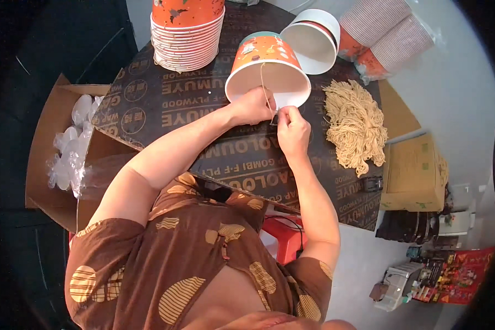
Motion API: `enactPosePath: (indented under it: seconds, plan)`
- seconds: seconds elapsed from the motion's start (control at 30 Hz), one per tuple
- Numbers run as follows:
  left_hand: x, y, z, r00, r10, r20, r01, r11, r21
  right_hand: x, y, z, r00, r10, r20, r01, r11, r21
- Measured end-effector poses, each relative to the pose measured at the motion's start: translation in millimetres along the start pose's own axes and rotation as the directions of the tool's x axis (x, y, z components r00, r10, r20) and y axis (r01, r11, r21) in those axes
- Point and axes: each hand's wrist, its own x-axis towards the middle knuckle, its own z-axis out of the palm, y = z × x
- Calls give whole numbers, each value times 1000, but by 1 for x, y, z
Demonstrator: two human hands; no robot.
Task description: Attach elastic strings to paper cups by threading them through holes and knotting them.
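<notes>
A tan string (263,77) crosses the mouth of an orange paper bucket (264,50), tipped sideways toward the worktop's (203,88) far edge; the left hand (253,106) and right hand (293,131) pinch the string narrowly, fingers hiding its ends. Loose yarn (355,126) lies near the right edge, while the bucket stack (187,44) farther left is cut off above.

Left forearm (190,135) slanting up and rightward, elbow bent; left hand (253,106) curled, knuckles up. Right forearm (314,201) rising steeply; right hand (293,131) pinching, thumb against curled fingers. Hands close together.
</notes>
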Motion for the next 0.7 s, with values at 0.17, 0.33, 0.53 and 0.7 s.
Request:
enactPosePath:
  seconds: [0.17, 0.33, 0.53, 0.7]
  plan:
    - [4, -9, 3, 989, 137, -46, -135, 990, 48, 0, -1, 2, 1000, 5, -1, -5, 1000, -14]
    - [4, -11, 1, 985, 162, -61, -158, 985, 66, 1, -3, 1, 1000, 17, -3, -17, 1000, -17]
    - [1, -3, -4, 999, -29, 31, 32, 992, -121, 0, -3, 0, 999, 39, 9, -39, 999, 3]
    - [1, -5, -3, 998, 47, 42, -42, 993, -107, 0, -4, 0, 999, 43, 14, -43, 999, 1]
